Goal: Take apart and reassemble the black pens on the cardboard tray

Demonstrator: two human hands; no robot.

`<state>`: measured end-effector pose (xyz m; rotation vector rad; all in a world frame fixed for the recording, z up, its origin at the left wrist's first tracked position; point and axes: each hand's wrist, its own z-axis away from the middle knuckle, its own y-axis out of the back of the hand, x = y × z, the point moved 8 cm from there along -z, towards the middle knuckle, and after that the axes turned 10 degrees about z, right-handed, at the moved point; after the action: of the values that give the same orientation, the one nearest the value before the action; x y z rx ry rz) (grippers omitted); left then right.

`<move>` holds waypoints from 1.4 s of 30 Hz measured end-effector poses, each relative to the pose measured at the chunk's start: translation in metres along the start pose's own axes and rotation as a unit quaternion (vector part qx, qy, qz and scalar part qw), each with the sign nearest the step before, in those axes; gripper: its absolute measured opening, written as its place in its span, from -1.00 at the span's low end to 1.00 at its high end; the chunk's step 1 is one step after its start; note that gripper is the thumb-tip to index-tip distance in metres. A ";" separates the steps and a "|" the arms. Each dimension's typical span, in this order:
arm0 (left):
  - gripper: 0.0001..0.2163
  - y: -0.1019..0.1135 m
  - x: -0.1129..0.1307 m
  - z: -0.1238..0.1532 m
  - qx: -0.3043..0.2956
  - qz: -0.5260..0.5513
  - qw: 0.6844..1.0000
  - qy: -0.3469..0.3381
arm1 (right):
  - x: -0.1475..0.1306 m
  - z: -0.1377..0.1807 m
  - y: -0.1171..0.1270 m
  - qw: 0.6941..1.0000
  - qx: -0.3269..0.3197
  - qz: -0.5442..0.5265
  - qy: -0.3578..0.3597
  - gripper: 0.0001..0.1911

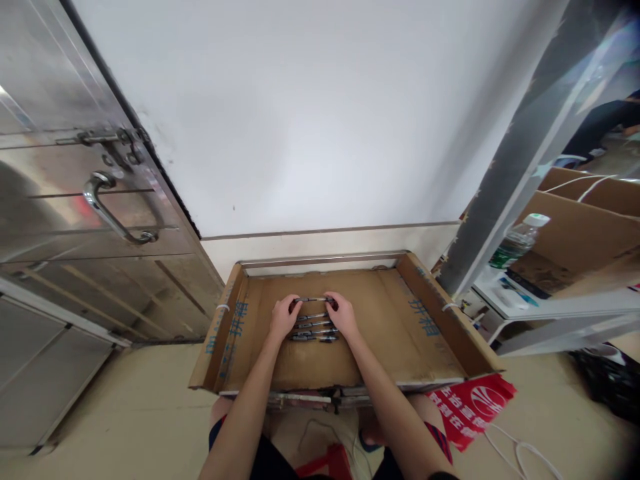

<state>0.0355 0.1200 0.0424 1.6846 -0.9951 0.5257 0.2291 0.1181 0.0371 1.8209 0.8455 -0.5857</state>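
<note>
A pen (pixel 314 299) with a clear barrel and dark ends lies crosswise between my two hands. The fingers of my left hand (pixel 284 316) are closed on its left end. At the other end, my right hand (pixel 344 315) pinches it with thumb and fingers. Just below, nearer to me, several similar pens (pixel 314 332) lie side by side in a loose row on the cardboard (pixel 375 327). How far the held pen sits above the cardboard, I cannot tell.
Raised cardboard sides with blue print flank the work surface, such as the right wall (pixel 445 317). A metal door with a handle (pixel 117 217) stands at left. To the right, a shelf holds a plastic bottle (pixel 520 240) and a cardboard box (pixel 590 233). White cable (pixel 523 448) lies on the floor.
</note>
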 end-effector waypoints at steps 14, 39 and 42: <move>-0.79 -0.004 0.004 -0.001 -0.010 -0.015 1.000 -0.019 | -0.009 0.000 -0.005 0.998 -0.009 0.039 0.053 -0.77; -0.80 -0.003 0.009 -0.001 -0.010 0.002 0.999 -0.031 | -0.011 0.001 -0.008 0.997 -0.031 0.025 0.070 -0.81; -0.83 0.000 0.007 -0.002 0.001 0.026 0.999 -0.024 | -0.011 0.000 -0.007 0.997 -0.032 0.009 0.070 -0.81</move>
<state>0.0399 0.1189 0.0480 1.6838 -1.0766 0.5228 0.2166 0.1173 0.0407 1.8252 0.9292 -0.4188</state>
